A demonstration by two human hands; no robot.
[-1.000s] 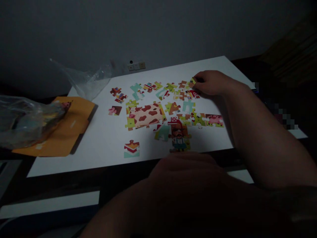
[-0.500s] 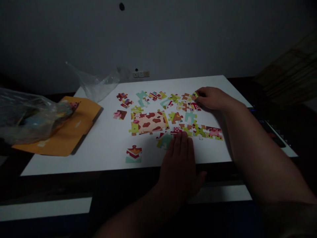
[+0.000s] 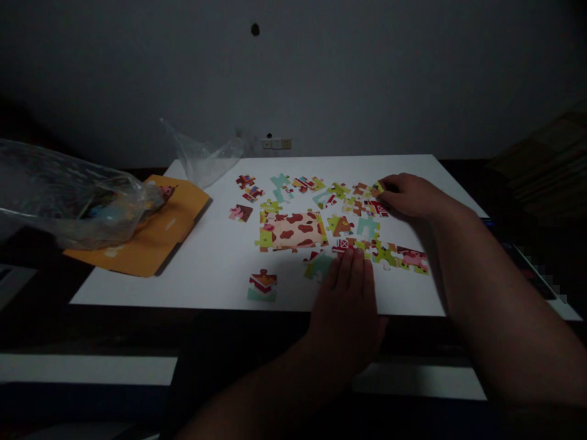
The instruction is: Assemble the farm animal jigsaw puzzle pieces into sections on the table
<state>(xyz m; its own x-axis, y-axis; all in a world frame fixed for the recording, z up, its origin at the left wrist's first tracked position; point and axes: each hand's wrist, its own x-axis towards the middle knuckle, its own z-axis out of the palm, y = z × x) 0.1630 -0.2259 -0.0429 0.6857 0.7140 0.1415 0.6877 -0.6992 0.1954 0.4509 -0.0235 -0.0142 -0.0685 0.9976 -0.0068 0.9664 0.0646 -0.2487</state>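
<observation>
My left hand [image 3: 346, 299] lies flat at the near edge of the table, fingers stretched out. Its fingertips touch a red barn puzzle piece [image 3: 342, 244]. Farther back on the right, my right hand [image 3: 406, 193] pinches a yellow-green puzzle piece [image 3: 377, 188] between thumb and fingers. Just below that hand lies another red barn piece [image 3: 380, 209]. In the middle is a joined block of pieces with a brown-spotted cow [image 3: 296, 231]. A joined strip with a pink pig [image 3: 414, 258] runs to the right of my left fingertips. Several loose pieces surround the cow block.
A clear plastic bag [image 3: 110, 211] with pieces inside rests on an orange folder [image 3: 172, 244] at the left. Another crumpled clear bag [image 3: 206, 165] stands at the back left. A dark device [image 3: 527, 263] lies along the right edge of the white table [image 3: 183, 287].
The view has shifted, so everything sits farther right in the picture. Both hands stay at the same places on the table, with the right still on the same piece.
</observation>
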